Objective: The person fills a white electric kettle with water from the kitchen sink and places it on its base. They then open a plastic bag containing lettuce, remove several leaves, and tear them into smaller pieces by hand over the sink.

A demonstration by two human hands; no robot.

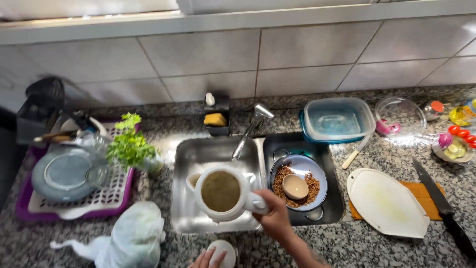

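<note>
My right hand grips the handle of a white pot holding brownish liquid, held over the left basin of the steel sink. My left hand rests on a white lid at the counter's front edge. In the right basin sits a colander of brown grains with a small beige bowl on top. The tap points over the left basin.
A purple and white dish rack with a grey lid and green herbs stands left. A white plastic bag lies in front. A white cutting board, black knife, clear container and glass lid lie right.
</note>
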